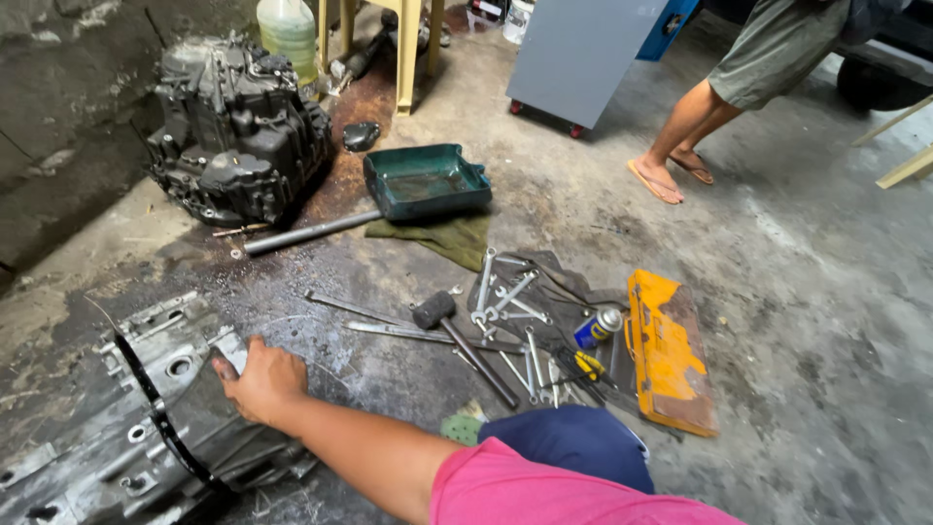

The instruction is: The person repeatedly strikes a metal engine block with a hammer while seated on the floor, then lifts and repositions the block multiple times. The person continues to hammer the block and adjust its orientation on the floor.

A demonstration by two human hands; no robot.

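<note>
Stained, oil-darkened concrete floor (826, 321) of a workshop, rough wall at upper left.

Lower left: large grey cast-metal gearbox housing (117, 428), cut off by the frame's bottom and left edges. One hand (262, 379) reaches from a pink-sleeved arm at bottom centre; which hand it is cannot be told for sure, taken as the left. Fingers curled over a small metal bracket on the housing's upper edge; how firmly it grips is hard to make out. Other hand not visible.

Upper left: second dark, greasy transmission unit (238, 126) standing on the floor. Beside it, a long grey steel bar (311, 231) lying flat.

Centre: dark green rectangular metal tray (428, 180) resting on a green cloth (442, 238).

Centre right: black-headed mallet (462, 340), scattered silver spanners (505, 297), blue spray can (598, 327), all on a dark rag; just beside them an orange rusted metal toolbox lid (669, 355).

Top: pale plastic jug (287, 29), yellow stool legs (408, 53), grey cabinet on castors (578, 53), all partly cut off.

Upper right: another person's bare legs in sandals (671, 175), well apart from the hand.
</note>
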